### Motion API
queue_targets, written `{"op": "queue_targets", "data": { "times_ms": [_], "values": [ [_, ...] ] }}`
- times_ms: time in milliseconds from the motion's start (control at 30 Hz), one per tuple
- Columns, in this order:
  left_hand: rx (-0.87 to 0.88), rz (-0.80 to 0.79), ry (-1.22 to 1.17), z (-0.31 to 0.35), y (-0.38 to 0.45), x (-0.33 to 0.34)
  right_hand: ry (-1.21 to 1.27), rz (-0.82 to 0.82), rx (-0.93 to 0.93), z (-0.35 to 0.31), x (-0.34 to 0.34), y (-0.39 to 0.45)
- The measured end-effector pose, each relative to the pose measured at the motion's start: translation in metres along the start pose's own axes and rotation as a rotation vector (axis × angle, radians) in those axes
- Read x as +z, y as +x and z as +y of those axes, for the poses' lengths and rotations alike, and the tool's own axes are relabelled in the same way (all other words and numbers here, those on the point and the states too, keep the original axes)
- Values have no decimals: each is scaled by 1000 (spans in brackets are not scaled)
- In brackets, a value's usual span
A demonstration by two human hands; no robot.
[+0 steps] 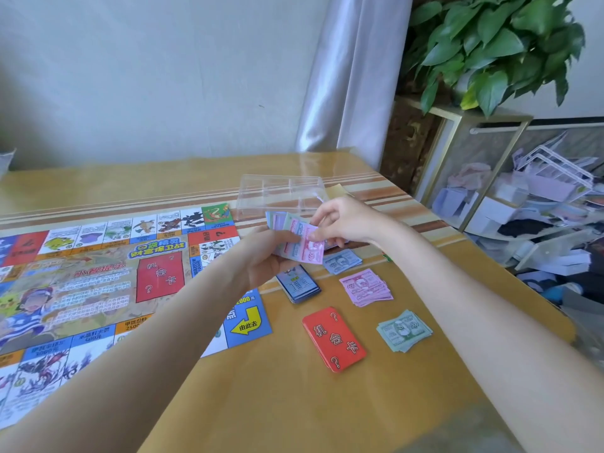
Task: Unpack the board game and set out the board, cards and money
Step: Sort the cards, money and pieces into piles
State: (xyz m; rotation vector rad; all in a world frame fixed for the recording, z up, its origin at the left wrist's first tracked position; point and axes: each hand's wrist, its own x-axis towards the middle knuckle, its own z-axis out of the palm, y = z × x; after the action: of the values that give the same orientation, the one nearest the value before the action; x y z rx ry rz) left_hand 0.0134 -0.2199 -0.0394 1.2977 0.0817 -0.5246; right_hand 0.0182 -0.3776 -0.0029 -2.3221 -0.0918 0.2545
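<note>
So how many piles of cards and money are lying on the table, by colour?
Blue money pile: 1
Pink money pile: 1
Green money pile: 1
Red card pile: 1
Blue card pile: 1
Total: 5

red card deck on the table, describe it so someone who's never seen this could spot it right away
Start at the game board on the wooden table and go just past its blue arrow corner, towards the person. The red card deck lies flat there, left of a green stack of play money. It is the only loose red stack, with white characters and question marks on top.
</note>
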Motion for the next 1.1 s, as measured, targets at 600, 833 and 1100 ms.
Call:
{"op": "queue_targets", "data": {
  "times_ms": [600, 833, 1100],
  "values": [
    [-51, -47, 93, -20, -25, 36, -398, 162, 176, 66, -4, -59],
    [-50, -30, 86, -20, -27, 36, -465, -79, -11, 53, -12, -71],
    [-53, -23, 91, -25, -30, 39, -577, -140, -26, 56, -6, -74]
  ]
}}
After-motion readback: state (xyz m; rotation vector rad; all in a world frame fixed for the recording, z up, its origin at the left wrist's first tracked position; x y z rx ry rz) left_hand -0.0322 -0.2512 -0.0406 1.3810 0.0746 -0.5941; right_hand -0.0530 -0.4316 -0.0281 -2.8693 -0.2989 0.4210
